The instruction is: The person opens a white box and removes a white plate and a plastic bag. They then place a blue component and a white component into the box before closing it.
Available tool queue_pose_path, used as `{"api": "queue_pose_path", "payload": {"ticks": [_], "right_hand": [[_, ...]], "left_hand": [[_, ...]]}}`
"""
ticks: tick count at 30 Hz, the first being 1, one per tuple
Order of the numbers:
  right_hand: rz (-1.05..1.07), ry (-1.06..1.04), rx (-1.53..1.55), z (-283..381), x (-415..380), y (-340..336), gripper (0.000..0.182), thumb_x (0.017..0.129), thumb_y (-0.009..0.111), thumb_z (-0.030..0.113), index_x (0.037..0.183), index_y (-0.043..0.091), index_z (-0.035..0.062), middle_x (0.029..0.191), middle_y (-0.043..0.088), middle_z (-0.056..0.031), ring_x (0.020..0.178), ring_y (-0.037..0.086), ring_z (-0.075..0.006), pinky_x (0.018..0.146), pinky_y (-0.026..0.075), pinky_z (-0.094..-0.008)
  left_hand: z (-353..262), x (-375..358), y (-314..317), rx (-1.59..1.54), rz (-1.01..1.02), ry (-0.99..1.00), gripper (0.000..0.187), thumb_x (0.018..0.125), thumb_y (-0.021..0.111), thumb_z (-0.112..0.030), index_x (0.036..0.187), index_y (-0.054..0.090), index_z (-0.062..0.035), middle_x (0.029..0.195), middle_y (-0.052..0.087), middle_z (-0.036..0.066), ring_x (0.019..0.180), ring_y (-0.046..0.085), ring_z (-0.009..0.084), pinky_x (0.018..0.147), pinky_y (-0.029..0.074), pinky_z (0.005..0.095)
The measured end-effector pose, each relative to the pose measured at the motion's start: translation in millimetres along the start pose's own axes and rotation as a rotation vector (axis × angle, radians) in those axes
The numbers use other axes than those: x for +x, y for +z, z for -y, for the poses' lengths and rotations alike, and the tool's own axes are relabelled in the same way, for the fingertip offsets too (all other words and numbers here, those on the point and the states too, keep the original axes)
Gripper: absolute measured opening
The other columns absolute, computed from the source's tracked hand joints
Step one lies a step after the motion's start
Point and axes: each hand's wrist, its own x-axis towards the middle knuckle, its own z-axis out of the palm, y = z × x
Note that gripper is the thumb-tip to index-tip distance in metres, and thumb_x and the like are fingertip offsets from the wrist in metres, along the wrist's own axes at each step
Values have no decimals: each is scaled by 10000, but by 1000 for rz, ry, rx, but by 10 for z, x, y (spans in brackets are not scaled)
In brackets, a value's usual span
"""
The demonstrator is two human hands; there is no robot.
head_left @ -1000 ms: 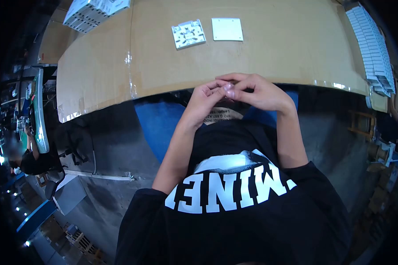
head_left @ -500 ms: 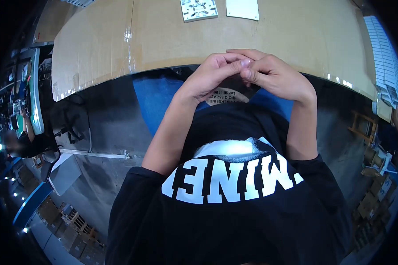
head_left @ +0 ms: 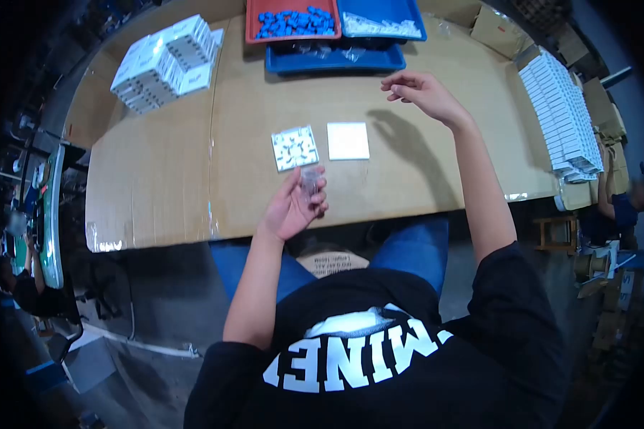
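My left hand (head_left: 300,202), palm up near the table's front edge, has its fingers curled round a small clear plastic piece (head_left: 309,181). Just beyond it lies a square white tile with a dark pattern (head_left: 294,148). A plain white square panel (head_left: 348,141) lies to the right of that tile. My right hand (head_left: 423,95) hovers above the table, beyond and to the right of the panel, fingers loosely bent and apart, with nothing visible in them.
At the back stand a red tray (head_left: 293,6) of blue pieces and a blue tray (head_left: 420,28) of white pieces, above another blue tray (head_left: 336,63). White boxes (head_left: 166,64) are stacked back left, more (head_left: 562,114) at right. People (head_left: 622,207) are at both sides.
My hands, together before, have moved apart: the left holds the clear piece, the right has reached forward and over the table. The view has tilted up, showing the trays and stacks.
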Motion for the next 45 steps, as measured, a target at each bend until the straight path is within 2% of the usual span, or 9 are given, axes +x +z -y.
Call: {"api": "queue_pose_path", "payload": {"ticks": [6, 8, 15, 31, 34, 37, 41, 43, 45], "right_hand": [[-307, 6, -151, -718, 1267, -713, 237, 979, 630, 122, 1157, 732, 3, 1014, 750, -86, 926, 716, -195, 854, 561, -323], [-422, -50, -478, -756, 1579, -832, 236, 925, 628, 90, 1113, 753, 21, 1038, 761, -151, 942, 738, -278, 870, 571, -369], [-290, -94, -766, -369, 2078, -579, 314, 894, 542, 52, 1122, 759, 44, 1122, 745, -210, 1084, 702, -385, 965, 549, -449], [-360, 86, -1058, -547, 2845, -473, 221, 912, 621, 144, 1068, 777, 140, 1251, 662, -157, 1232, 608, -352, 1031, 530, -480], [-329, 7, -1117, -607, 2862, -504, 192, 906, 602, 121, 1008, 761, 91, 1206, 664, -158, 1196, 618, -344, 996, 549, -465], [-244, -280, -1306, -679, 2892, -595, 165, 900, 582, 109, 956, 718, 35, 1127, 653, -155, 1146, 625, -340, 950, 564, -461], [-256, -369, -1225, -703, 2878, -663, 150, 887, 584, 114, 955, 675, 16, 1070, 614, -146, 1131, 614, -341, 897, 575, -477], [-385, -414, -1174, -571, 2793, -681, 114, 912, 630, 116, 964, 685, 32, 1034, 661, -114, 1033, 655, -271, 812, 587, -406], [-524, -20, 91, -337, 2766, -667, 144, 958, 703, 188, 1006, 696, 53, 1034, 710, -59, 879, 643, -149, 752, 543, -313]], "left_hand": [[19, 44, 48, -10, -33, -18, 528, 1123, 399, -433, 1426, 508, -14, 1133, 638, 93, 876, 603, 188, 886, 547, 397], [-6, 63, 56, -28, -33, -42, 511, 1124, 404, -414, 1425, 511, -16, 1149, 628, 98, 891, 595, 190, 895, 541, 395], [-19, 78, 63, -70, -72, -81, 508, 1119, 423, -406, 1434, 505, -16, 1169, 637, 101, 895, 586, 195, 912, 526, 397], [-48, 95, 107, -70, -66, -126, 570, 1120, 416, -430, 1540, 431, -45, 1280, 641, 95, 979, 630, 205, 942, 526, 358], [-50, 95, 107, -91, -95, -140, 595, 1108, 450, -422, 1559, 387, -38, 1297, 633, 108, 958, 616, 214, 950, 513, 396], [-34, 101, 89, -56, -78, -142, 599, 1108, 451, -425, 1569, 379, -51, 1316, 624, 113, 962, 616, 214, 951, 514, 392], [-52, 102, 113, -62, -86, -164, 570, 1112, 458, -411, 1551, 409, -52, 1354, 611, 111, 960, 628, 204, 916, 533, 359], [-45, 90, 107, -42, -83, -157, 583, 1108, 465, -422, 1552, 408, -49, 1359, 609, 110, 960, 625, 206, 915, 533, 361], [-37, 96, 66, -29, -107, -160, 605, 1105, 455, -434, 1565, 392, -46, 1341, 626, 111, 967, 620, 233, 951, 526, 395]]}}
